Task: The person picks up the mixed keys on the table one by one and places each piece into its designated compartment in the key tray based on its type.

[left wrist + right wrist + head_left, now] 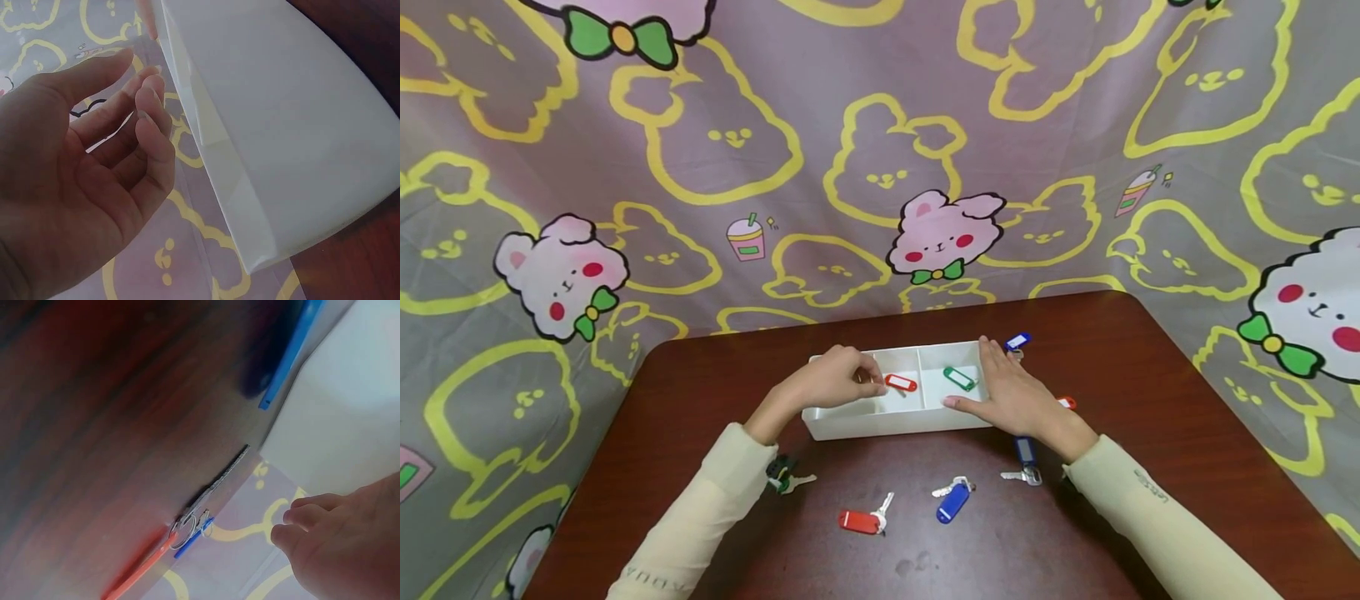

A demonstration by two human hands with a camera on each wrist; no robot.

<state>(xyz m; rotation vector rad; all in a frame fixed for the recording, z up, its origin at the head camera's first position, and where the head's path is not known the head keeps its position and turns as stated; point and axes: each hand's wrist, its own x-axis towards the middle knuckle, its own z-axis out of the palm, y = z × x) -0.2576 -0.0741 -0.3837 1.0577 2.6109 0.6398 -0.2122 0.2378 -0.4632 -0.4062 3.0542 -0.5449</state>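
A white divided tray (895,423) stands on the table. My left hand (842,379) hangs over its left part, fingers loosely bent with thumb apart; the left wrist view shows the palm (94,181) holding nothing. Beside those fingertips, a red key tag (901,382) lies in the middle compartment, with a green key tag (958,378) in the right one. My right hand (1018,400) rests on the tray's right end, fingers straight along the end wall and thumb stretched over the near rim. Much of the left compartment is hidden by the left hand.
Nearer on the table lie keys with a dark green tag (778,472), a red tag (859,522), a blue tag (953,503) and a dark blue tag (1025,450). Right of the tray are another blue tag (1018,341) and a red tag (1066,402). A patterned curtain (820,183) surrounds the table.
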